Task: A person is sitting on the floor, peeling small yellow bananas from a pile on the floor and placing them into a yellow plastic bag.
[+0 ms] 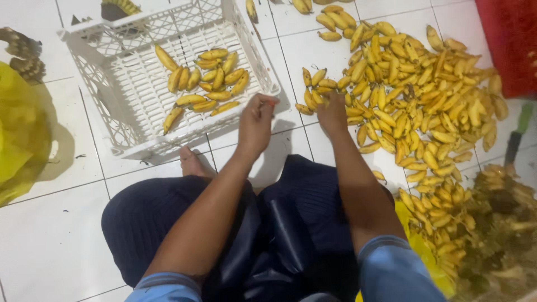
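Right now I am sitting on the white tiled floor (50, 246), reaching my right hand (332, 113) into the edge of the banana pile (414, 95), its fingers curling down onto a small bunch (314, 89); whether they are gripping it I cannot tell. My left hand (256, 120) is hovering just beside the crate (120, 78), fingers drawn together, pinching nothing I can see. Bananas (210, 81) are lying inside the crate.
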